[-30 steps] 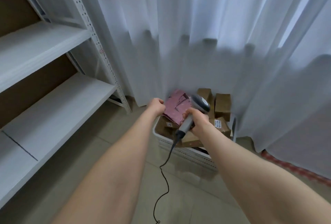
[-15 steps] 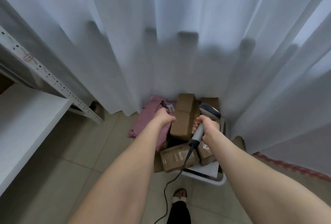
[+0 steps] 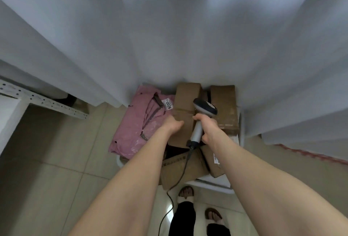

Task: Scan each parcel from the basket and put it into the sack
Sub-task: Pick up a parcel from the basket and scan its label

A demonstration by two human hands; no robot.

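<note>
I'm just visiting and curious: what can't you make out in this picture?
Head view:
Sack: outside the frame.
Left hand: its fingers curl out of sight beneath it, so its grip on the pink parcel or the brown box is unclear.
Basket: mostly covered by parcels and arms.
Label on the pink parcel: print beyond 2026 is too small.

Soft, even daylight filters through the white curtain (image 3: 169,37), brightest toward the top and right. It leaves the scene moderately lit with no hard shadows, only a dim band under the curtain hem. The upper curtain folds are smeared and out of focus, while the label (image 3: 167,105) on the pink parcel (image 3: 135,122) reads sharply. A small glare spot shines on the floor tiles (image 3: 56,160). Wide-angle distortion bends the shelf rail (image 3: 43,102) near the left edge.
</note>
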